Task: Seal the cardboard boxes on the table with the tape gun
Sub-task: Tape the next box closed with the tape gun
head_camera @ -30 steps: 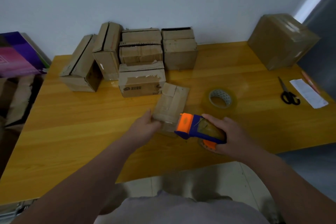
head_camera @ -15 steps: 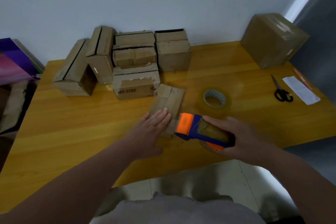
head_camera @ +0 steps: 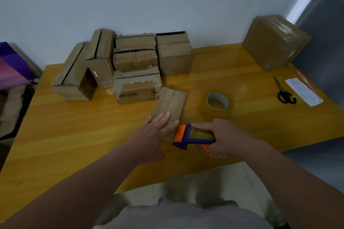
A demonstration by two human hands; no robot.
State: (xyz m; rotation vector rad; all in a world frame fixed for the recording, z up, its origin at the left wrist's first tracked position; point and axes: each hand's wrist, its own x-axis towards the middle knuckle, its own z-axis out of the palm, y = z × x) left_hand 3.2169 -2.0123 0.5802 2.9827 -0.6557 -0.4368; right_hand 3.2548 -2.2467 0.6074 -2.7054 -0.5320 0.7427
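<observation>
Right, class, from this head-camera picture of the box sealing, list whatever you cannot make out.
Near end of the small box, head view: covered by the left hand and tape gun.
Tape gun's handle, head view: mostly wrapped by the right hand.
Print on the paper slip, head view: too small.
Purple board, head view: cut by the left edge.

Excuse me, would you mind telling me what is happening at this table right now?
A person is taping shut a small flat brown cardboard box on the yellow wooden table. Their left hand presses flat on its near end, while the right hand grips a blue and orange tape gun at the box's near right corner. More brown cardboard boxes are piled behind it, and a roll of clear tape and black scissors lie to the right.
</observation>
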